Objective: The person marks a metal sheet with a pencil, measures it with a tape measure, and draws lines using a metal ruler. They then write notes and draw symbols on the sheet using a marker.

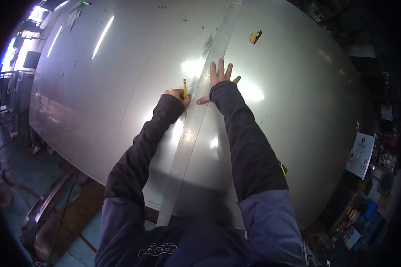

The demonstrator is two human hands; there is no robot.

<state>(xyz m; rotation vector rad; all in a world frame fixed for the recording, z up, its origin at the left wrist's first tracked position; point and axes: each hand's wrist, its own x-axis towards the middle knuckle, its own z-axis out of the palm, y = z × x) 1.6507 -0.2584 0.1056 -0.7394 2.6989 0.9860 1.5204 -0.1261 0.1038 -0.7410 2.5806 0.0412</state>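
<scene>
A long metal straightedge (188, 140) runs across a large shiny metal sheet (133, 58), from near my body to the far edge. My left hand (179, 94) is closed around a yellow pencil (185, 87), its point down by the left edge of the straightedge. Just to the right, my right hand (219, 79) lies flat with fingers spread, pressing over the straightedge, the thumb across it and the fingertips pointing away from me.
A small yellow and black object (255, 37) lies on the far part of the sheet. Another dark and yellow item (282, 168) shows partly behind my right sleeve. Printed white paper (361, 155) is at the right. Metal bars (53, 196) stand at lower left.
</scene>
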